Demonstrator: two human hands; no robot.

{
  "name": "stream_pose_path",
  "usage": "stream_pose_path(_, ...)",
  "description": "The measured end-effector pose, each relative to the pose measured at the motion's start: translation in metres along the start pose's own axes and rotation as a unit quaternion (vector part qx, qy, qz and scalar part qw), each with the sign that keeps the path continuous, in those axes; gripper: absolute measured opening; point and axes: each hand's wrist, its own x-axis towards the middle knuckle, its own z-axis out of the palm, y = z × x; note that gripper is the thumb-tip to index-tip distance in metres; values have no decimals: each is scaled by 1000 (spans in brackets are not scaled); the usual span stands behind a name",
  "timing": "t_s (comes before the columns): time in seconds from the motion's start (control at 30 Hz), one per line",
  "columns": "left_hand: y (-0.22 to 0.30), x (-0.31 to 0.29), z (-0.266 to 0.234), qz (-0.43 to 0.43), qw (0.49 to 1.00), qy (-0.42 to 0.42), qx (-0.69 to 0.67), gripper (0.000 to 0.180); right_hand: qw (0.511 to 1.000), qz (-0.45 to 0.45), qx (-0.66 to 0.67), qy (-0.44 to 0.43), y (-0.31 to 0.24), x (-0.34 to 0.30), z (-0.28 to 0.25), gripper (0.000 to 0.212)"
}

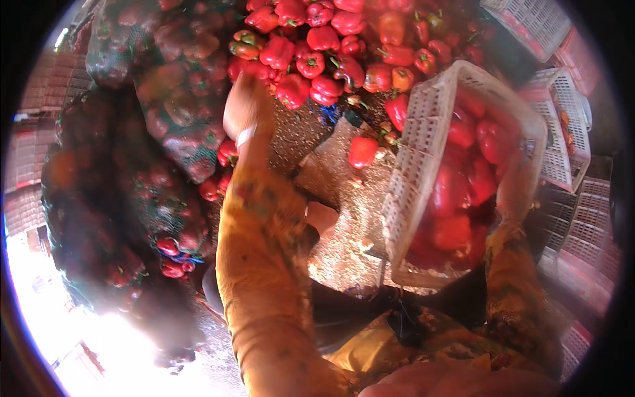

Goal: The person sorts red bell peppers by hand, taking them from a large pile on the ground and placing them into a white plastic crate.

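Red peppers (323, 38) lie in a loose heap on the floor (340, 261) ahead of us, and more sit inside the white crate (418, 135) that stands tilted close to our legs. Our left hand (246, 112) reaches to the near left edge of the heap; it is blurred and its fingers are hidden, so we cannot tell whether they are spread or closed on a pepper. Our right hand (517, 188) is at the crate's far right side, too hazy for us to tell its grip. To handle these well, we would cup each pepper around its body rather than tug the stem, turn it to check for soft spots, and lower it gently onto the others instead of dropping it, with the crate kept steady so it does not tip. The lone pepper (362, 153) between heap and crate could easily be stepped on. The floor is littered with pale, chaff-like bits; bulging green net sacks (178, 92) crowd our left, lattice crates (565, 132) stand on our right, and strong light glares in at the lower left.
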Motion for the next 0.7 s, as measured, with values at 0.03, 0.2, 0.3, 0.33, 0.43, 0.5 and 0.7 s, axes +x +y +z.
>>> stream_pose_path(0.03,-62,-15,5,-116,993,10,-4,40,1000,22,-16,-14,-8,-1,-5,58)
stream_pose_path(0.2,-286,-101,45,-498,834,123,202,42,999,35,3,-35,-4,0,12,53)
stream_pose_path(0.3,-333,-98,86,-539,837,33,89,39,998,62,7,-21,5,1,13,54)
stream_pose_path(0.33,-348,-99,89,-537,843,26,22,38,999,47,-1,-10,4,-1,18,55)
stream_pose_path(0.43,-353,-93,105,-532,808,27,-252,36,996,-29,-55,70,15,-1,18,58)
stream_pose_path(0.5,-342,-94,109,-522,745,48,-412,35,998,1,-69,2,-15,-8,2,60)
stream_pose_path(0.7,-170,-103,87,-357,654,35,-667,36,998,-40,-24,-43,-8,1,-30,56)
